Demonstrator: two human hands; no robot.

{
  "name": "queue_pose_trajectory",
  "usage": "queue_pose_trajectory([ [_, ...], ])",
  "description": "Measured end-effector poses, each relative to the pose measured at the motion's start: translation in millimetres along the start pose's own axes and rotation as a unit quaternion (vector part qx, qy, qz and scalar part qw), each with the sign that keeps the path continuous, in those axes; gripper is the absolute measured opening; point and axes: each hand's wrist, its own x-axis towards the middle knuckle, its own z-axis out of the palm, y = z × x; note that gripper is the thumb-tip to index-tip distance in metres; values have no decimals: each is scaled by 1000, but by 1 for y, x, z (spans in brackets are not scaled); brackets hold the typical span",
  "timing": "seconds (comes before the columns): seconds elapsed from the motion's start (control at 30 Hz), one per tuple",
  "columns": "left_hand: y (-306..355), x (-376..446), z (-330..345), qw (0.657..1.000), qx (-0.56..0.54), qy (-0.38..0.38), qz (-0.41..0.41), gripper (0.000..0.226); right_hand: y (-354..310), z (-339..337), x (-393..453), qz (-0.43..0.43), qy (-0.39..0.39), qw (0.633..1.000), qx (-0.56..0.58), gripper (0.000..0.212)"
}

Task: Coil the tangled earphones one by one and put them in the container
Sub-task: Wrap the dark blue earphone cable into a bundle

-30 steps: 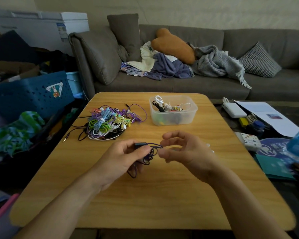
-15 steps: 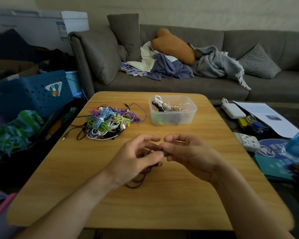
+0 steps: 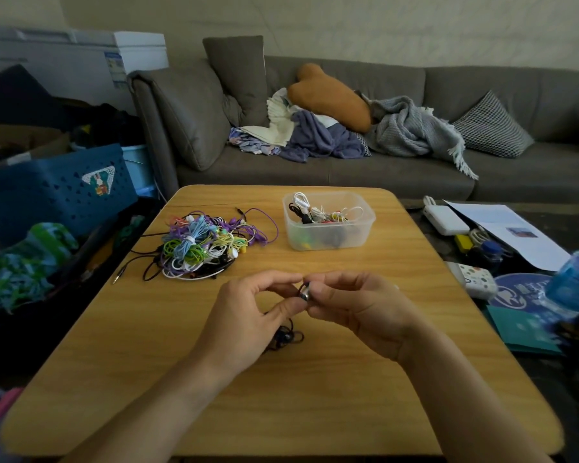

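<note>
Both forearms bare to frame edge, no sleeves visible. Left hand (image 3: 248, 315) and right hand (image 3: 358, 309) bare: no rings, watch, gloves.

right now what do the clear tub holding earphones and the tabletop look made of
The clear rectangular tub looks like translucent, slightly frosted plastic: the earphones inside show through its walls. The yellow-brown tabletop looks like wood or wood-look laminate, matte, with visible grain lines; which of the two is unclear.

Matt wood-grain table (image 3: 315, 396), translucent plastic container (image 3: 328, 240), cloth sofa (image 3: 398, 175)
</note>
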Motion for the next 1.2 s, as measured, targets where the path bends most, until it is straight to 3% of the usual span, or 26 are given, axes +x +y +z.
queue_pose_trajectory([
  [0.13, 2, 0, 3, 999, 11, -9, 42, 27, -1, 2, 0, 19, 42, 998, -37, 42],
  [0.4, 0, 1, 11, 995, 5, 24, 96, 22, 2, 12, 1, -69, 154, 984, -54, 40],
  [0.57, 2, 2, 15, 988, 2, 81, 135, 26, 2, 13, 0, -55, 92, 994, 20, 24],
  [0.9, 2, 7, 10, 976, 54, 107, 184, 27, -5, 6, -3, 1, -6, 999, 40, 31],
  [1.03, 6, 9, 10, 969, 89, 102, 206, 24, -3, 7, -3, -11, 2, 999, 40, 31],
  [1.13, 8, 5, 10, 973, 107, 88, 185, 27, 1, 8, -2, -26, 22, 999, 39, 36],
  [1.2, 9, 2, 8, 991, 53, 54, 111, 28, 3, 8, -2, -30, 40, 999, 8, 36],
])
